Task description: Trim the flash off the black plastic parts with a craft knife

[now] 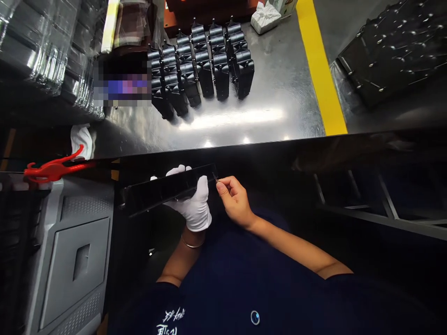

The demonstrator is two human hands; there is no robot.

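My left hand (197, 207), in a white glove, grips a long black plastic part (164, 188) in front of my body, below the table's edge. The thumb lies over the near side and the fingertips show beyond the far side. My bare right hand (234, 197) pinches a small thin dark piece (215, 178) between thumb and forefinger at the right end of that part. What kind of piece it is, I cannot make out. On the metal table (275, 93) stand several glossy black moulded parts (216, 60) in rows.
Stacks of plastic-wrapped parts (38, 51) fill the table's left side. A red air blow gun (56, 168) hangs near a grey plastic crate (77, 260). Yellow tape (319, 65) crosses the table, with a tissue pack (265, 17) at the back and a black studded stack (394, 56) at right.
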